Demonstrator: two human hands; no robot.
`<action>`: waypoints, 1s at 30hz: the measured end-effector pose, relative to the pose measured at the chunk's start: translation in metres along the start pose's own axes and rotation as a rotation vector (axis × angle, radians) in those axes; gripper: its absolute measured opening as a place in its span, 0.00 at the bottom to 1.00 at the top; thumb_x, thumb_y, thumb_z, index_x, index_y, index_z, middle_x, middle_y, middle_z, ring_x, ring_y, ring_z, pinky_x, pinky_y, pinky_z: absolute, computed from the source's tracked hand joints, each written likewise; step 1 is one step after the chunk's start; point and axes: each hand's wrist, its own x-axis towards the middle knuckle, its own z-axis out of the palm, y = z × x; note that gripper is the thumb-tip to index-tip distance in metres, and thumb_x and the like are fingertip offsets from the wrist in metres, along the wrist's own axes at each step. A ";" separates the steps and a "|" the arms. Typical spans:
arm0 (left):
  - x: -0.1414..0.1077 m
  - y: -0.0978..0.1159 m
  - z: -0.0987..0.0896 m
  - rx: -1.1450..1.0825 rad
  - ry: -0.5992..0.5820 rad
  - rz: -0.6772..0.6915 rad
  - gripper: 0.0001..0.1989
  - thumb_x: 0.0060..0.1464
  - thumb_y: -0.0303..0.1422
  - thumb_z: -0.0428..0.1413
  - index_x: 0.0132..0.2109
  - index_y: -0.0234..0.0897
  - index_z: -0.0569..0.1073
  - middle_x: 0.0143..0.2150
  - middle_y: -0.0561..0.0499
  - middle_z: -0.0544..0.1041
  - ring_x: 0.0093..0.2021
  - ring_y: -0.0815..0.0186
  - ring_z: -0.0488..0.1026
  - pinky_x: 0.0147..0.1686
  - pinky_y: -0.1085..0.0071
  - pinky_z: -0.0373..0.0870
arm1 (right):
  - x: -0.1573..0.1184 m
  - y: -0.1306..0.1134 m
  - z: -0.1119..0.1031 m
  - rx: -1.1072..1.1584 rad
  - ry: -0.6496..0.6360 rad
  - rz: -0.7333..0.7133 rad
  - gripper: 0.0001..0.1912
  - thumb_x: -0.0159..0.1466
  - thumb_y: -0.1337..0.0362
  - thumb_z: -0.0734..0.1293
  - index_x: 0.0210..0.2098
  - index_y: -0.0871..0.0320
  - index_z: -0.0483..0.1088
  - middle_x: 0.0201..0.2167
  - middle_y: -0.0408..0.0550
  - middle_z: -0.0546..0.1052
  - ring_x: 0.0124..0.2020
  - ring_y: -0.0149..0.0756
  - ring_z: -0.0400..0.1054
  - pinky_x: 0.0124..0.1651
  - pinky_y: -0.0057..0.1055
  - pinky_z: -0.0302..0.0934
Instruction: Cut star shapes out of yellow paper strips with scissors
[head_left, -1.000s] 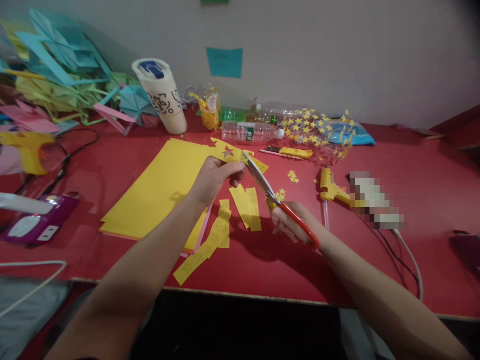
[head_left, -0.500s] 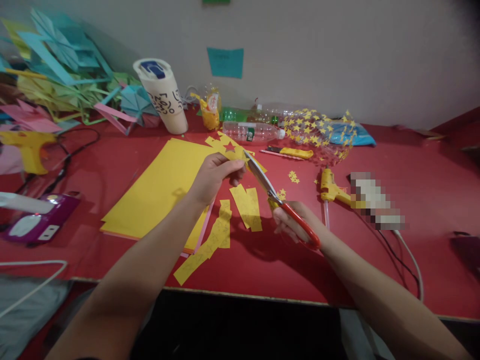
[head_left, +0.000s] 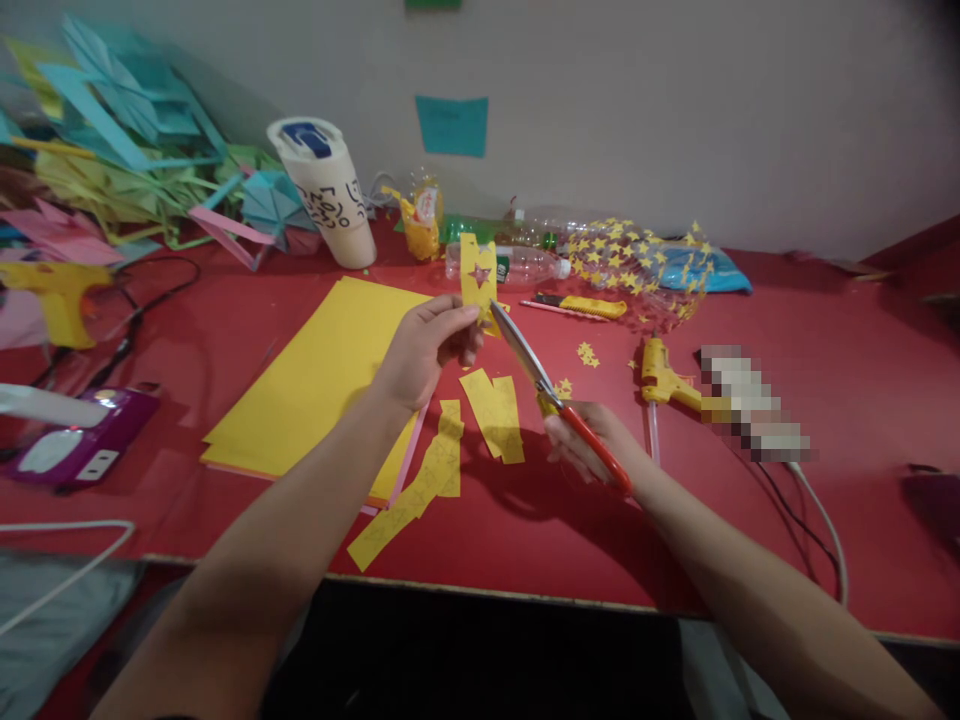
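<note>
My left hand (head_left: 431, 350) pinches a yellow paper strip (head_left: 471, 262) near its lower end; the strip stands upright and has a star-shaped hole. My right hand (head_left: 589, 440) is wrapped round the red-handled scissors (head_left: 529, 355), whose blade tips meet the strip's lower right edge. The blades look nearly closed. Below my hands lie short yellow strips (head_left: 495, 415) and a longer row of yellow strips (head_left: 420, 490) with star outlines. A stack of yellow paper (head_left: 307, 380) lies beneath my left forearm. Small cut stars (head_left: 588, 354) rest beyond the scissors.
At the back stand a white tumbler (head_left: 322, 190), a clear plastic bottle (head_left: 532, 264) and a star-covered clear item (head_left: 637, 260). A yellow cutter knife (head_left: 592, 305) and glue gun (head_left: 660, 380) lie right. A purple power strip (head_left: 82, 440) and folded paper (head_left: 142, 110) are left.
My left hand has turned the yellow strip from slanting leftward to upright and shifted slightly. The scissors stay almost in place, their handles a little closer together.
</note>
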 end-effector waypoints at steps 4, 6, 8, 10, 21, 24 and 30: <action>0.000 -0.003 0.000 -0.027 -0.035 -0.033 0.05 0.48 0.31 0.56 0.27 0.35 0.70 0.22 0.56 0.72 0.19 0.78 0.66 0.19 0.80 0.63 | 0.001 0.004 0.002 0.008 0.031 -0.039 0.25 0.51 0.42 0.68 0.18 0.55 0.57 0.09 0.31 0.55 0.09 0.22 0.51 0.28 0.31 0.67; 0.001 -0.004 -0.001 -0.038 -0.034 -0.009 0.05 0.49 0.31 0.56 0.27 0.35 0.69 0.22 0.56 0.72 0.20 0.78 0.66 0.19 0.80 0.63 | 0.001 0.006 0.002 0.006 0.035 -0.049 0.25 0.52 0.42 0.68 0.18 0.55 0.57 0.10 0.32 0.55 0.10 0.23 0.51 0.27 0.30 0.66; 0.002 -0.004 -0.002 -0.042 -0.023 0.022 0.05 0.49 0.31 0.56 0.27 0.36 0.69 0.22 0.57 0.72 0.20 0.78 0.67 0.20 0.80 0.64 | 0.002 0.007 0.001 0.002 0.030 -0.057 0.25 0.51 0.42 0.68 0.18 0.55 0.57 0.11 0.33 0.57 0.11 0.23 0.52 0.24 0.29 0.64; 0.002 -0.004 -0.002 -0.033 -0.003 0.048 0.05 0.49 0.30 0.55 0.27 0.36 0.69 0.22 0.57 0.72 0.20 0.78 0.67 0.20 0.80 0.64 | 0.002 0.008 0.001 -0.012 0.017 -0.054 0.26 0.51 0.41 0.68 0.19 0.56 0.57 0.12 0.35 0.60 0.11 0.23 0.53 0.19 0.27 0.60; 0.002 -0.004 -0.002 0.117 0.058 0.151 0.05 0.48 0.30 0.55 0.27 0.36 0.67 0.21 0.57 0.71 0.20 0.77 0.66 0.22 0.78 0.66 | 0.000 0.000 -0.003 -0.046 -0.072 0.012 0.26 0.51 0.40 0.66 0.20 0.56 0.58 0.10 0.35 0.60 0.09 0.23 0.53 0.14 0.24 0.49; 0.002 -0.006 -0.002 0.147 0.041 0.169 0.04 0.48 0.31 0.55 0.27 0.36 0.68 0.21 0.57 0.71 0.20 0.77 0.66 0.22 0.78 0.66 | 0.000 0.000 -0.004 -0.054 -0.092 -0.027 0.24 0.53 0.42 0.66 0.20 0.56 0.58 0.09 0.33 0.59 0.10 0.23 0.54 0.16 0.25 0.52; 0.002 -0.008 -0.003 0.153 0.026 0.186 0.04 0.48 0.31 0.55 0.27 0.36 0.69 0.21 0.57 0.70 0.20 0.77 0.66 0.22 0.78 0.66 | 0.001 -0.001 -0.005 -0.077 -0.090 -0.014 0.25 0.53 0.42 0.66 0.19 0.56 0.58 0.10 0.34 0.61 0.09 0.23 0.54 0.15 0.24 0.50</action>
